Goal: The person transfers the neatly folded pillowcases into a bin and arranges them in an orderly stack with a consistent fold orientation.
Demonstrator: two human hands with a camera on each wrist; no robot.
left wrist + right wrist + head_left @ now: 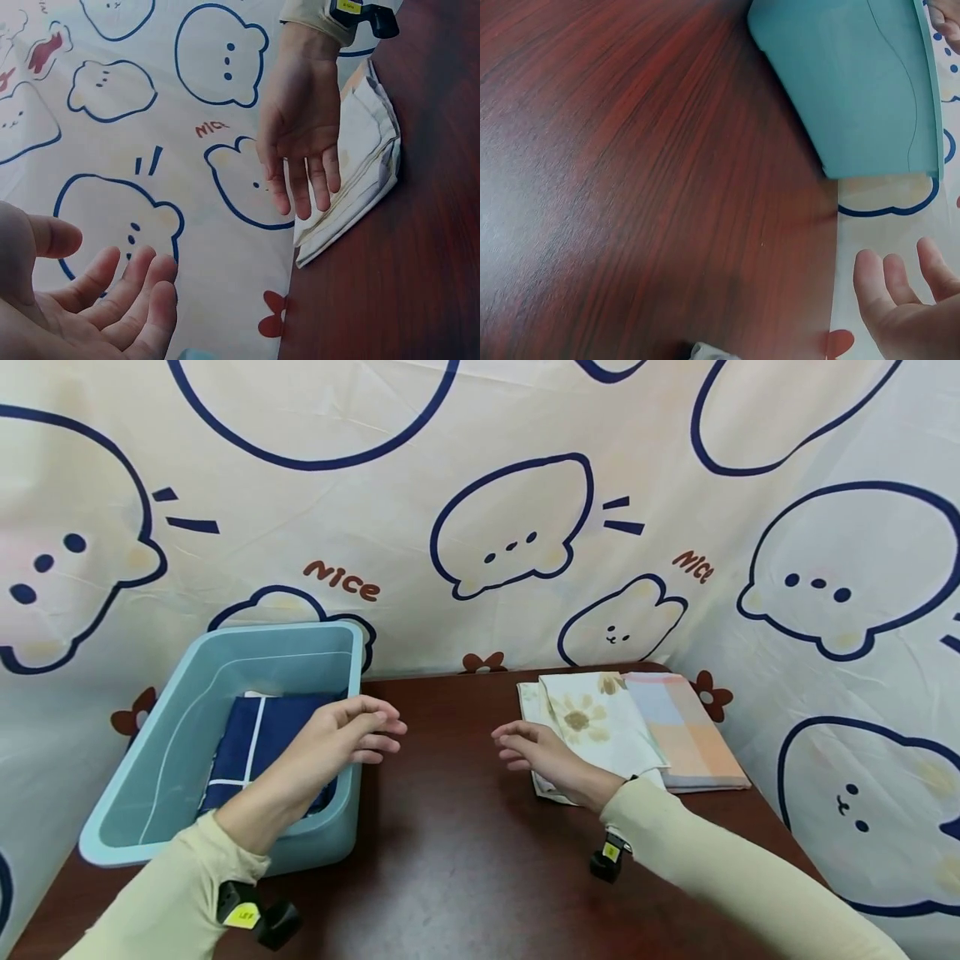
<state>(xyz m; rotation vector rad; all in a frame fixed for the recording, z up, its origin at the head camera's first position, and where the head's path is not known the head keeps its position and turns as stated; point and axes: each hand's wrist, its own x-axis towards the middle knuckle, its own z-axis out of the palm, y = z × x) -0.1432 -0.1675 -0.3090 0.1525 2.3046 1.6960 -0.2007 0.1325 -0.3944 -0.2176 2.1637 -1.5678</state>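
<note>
A pale curtain printed with outlined cartoon animals hangs behind and beside a dark reddish-brown surface. At the left stands a light-blue bin, with a folded navy cloth crossed by white lines lying inside. Toward the back right lie a folded floral cloth and, just beside it, a pastel checked cloth.

The left hand hangs near the bin's right side, its grip released and holding nothing. The right hand hovers by the floral cloth's near-left part, also with a released grip — thumb and fingers loosely bent, nothing between them; whether it brushes the fabric I cannot tell.

The step in hand looks like a pause between handling cloths, both hands free. Handling either folded piece at the right would call for both hands going under its edges — supporting the layers so the folds stay together.
</note>
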